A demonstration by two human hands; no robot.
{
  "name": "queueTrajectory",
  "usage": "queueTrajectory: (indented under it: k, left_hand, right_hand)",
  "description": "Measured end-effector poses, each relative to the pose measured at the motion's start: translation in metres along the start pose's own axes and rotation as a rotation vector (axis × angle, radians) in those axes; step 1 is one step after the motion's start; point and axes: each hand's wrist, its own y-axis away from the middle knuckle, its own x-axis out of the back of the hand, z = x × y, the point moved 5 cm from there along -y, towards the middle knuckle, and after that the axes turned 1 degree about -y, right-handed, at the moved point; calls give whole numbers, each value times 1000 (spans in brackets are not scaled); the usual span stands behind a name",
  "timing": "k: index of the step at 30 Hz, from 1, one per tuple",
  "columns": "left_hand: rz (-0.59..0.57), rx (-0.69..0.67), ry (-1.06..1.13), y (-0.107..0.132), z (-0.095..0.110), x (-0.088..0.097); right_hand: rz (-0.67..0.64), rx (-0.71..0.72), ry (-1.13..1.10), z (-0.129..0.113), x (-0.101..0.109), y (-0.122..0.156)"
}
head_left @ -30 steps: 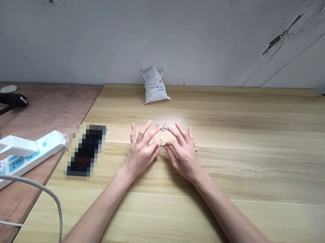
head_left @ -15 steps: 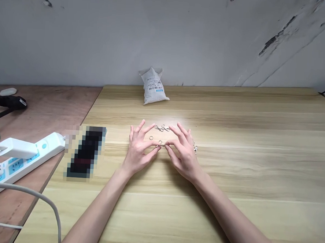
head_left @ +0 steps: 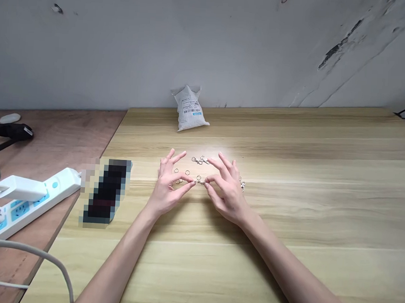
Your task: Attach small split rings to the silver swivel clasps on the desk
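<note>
A small silver metal clasp (head_left: 199,182) is stretched between the fingertips of both hands, just above the table. My left hand (head_left: 167,188) pinches its left end with thumb and forefinger, the other fingers raised. At the opposite end my right hand (head_left: 226,187) pinches too; which part each hand grips is too small to tell. Loose metal rings lie close by, among them one ring (head_left: 187,172) beside my left hand and another ring (head_left: 198,177) behind the clasp. Further back sit several clasps with rings (head_left: 198,160). More metal pieces (head_left: 243,186) show right of my right hand.
A white labelled packet (head_left: 191,112) stands at the table's back near the wall. To the left lies a pixelated dark phone-like object (head_left: 109,191). A white power strip (head_left: 61,179) with plugs and cables (head_left: 50,253) occupies the left side.
My left hand has shifted slightly left, opening a gap between the two pinches so the clasp shows between them. Rings behind my left hand have come into sight. The right hand has barely moved.
</note>
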Motion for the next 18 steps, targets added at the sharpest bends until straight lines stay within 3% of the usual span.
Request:
queueTrajectory:
  k: [6,13,18]
  left_hand:
    - [18,-211,-389,4,20,-6]
    - [5,-211,-473,4,29,-14]
    - [45,-169,-485,4,32,-8]
  right_hand:
    - [-13,14,21,-5,-3,-1]
    - [12,-17,-4,-4,-5,-1]
    - [31,-69,-68,-2,-7,0]
